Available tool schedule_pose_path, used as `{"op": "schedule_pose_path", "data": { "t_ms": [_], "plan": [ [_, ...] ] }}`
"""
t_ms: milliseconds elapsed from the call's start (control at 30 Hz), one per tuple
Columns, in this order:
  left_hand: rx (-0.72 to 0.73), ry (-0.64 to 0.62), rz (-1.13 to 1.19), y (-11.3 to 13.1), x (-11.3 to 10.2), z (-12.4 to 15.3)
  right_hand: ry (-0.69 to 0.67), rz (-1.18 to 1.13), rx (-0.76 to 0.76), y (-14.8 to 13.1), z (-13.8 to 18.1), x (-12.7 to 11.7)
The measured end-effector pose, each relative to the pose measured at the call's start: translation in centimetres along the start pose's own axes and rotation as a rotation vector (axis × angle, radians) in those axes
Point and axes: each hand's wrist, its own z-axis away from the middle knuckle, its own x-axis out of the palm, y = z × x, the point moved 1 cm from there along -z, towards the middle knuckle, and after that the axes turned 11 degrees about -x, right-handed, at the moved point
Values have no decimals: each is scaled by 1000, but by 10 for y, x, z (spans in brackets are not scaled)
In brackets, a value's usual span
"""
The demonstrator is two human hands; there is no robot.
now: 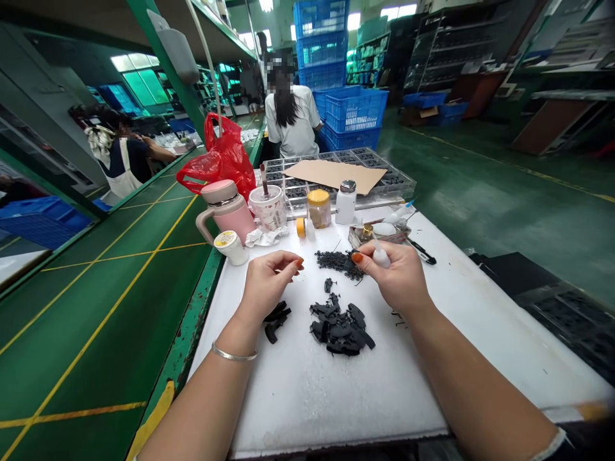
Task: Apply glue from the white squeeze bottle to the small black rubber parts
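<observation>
My left hand hovers over the white work surface with its fingers curled and pinched together; what they hold is too small to make out. My right hand is closed round a small white bottle, its tip pointing up and left. Between the hands lies a heap of tiny dark parts. Nearer me is a pile of larger black plastic pieces, and two or three more black pieces lie just under my left wrist, which wears a silver bangle.
Behind the hands stand a pink mug, a paper cup, a yellow-lidded jar, a white bottle and a red bag. Clear trays under cardboard lie further back. A green conveyor runs left. Other people work beyond.
</observation>
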Motion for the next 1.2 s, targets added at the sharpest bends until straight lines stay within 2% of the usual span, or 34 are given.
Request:
{"op": "schedule_pose_path", "data": {
  "t_ms": [100,233,333,533,867,1067,1200],
  "plan": [
    [100,-6,-193,-1,11,-9,-1,-26,-11,-1,0,1],
    [313,-29,-717,1,30,-28,-33,-32,-58,-2,1,4],
    [324,-55,-899,-3,42,-40,-31,-41,-83,-2,2,4],
    [304,-68,-993,-12,52,-43,-33,-49,-97,-1,2,5],
    [246,-30,-1034,-5,44,-39,-29,-45,-112,1,4,6],
    [246,-83,-1045,-3,53,-40,-7,-8,-125,6,2,8],
    [250,-91,-1049,-12,49,-44,23,-8,-134,5,4,6]
  ]
}}
